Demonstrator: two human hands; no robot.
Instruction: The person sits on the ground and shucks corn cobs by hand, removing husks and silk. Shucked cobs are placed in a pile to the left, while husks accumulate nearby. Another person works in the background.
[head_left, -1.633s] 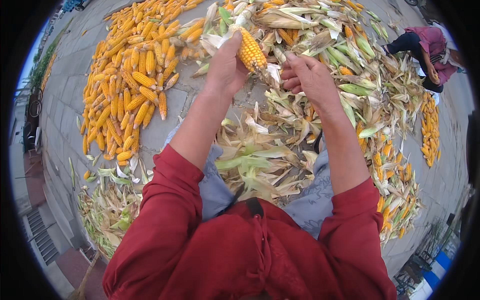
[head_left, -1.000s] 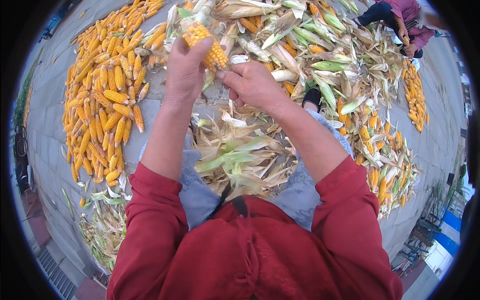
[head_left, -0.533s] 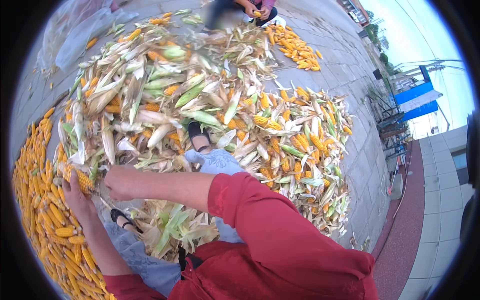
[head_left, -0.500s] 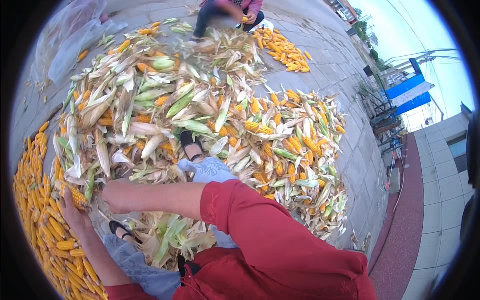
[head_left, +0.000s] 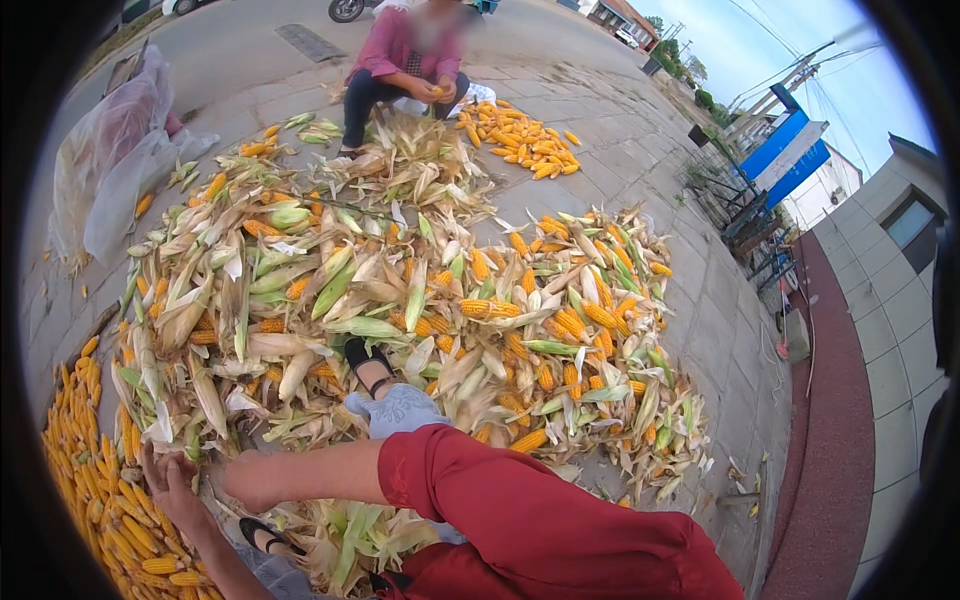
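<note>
My left hand (head_left: 175, 487) is beside the pile of husked yellow corn cobs (head_left: 110, 500) at the lower left. Its fingers are raised and apart, and no cob shows in it. Close on its right is my right hand (head_left: 250, 478), at the end of a bare forearm reaching in from a red sleeve. The back of that hand faces me and its fingers are hidden. Beyond both hands spreads a broad heap of husks and corn (head_left: 345, 290), with peeled yellow cobs and ears still in their leaves mixed together.
Across the heap a person in a pink top (head_left: 405, 65) crouches, both hands at a small yellow thing. Beside them lies a smaller pile of cobs (head_left: 515, 140). A clear plastic bag (head_left: 120, 165) stands at the far left. Loose husks (head_left: 350, 545) lie around my shoes.
The yellow cob that was in my left hand is gone from it, and its fingers have opened. My view has tilted up, showing more of the crouching person and the road.
</note>
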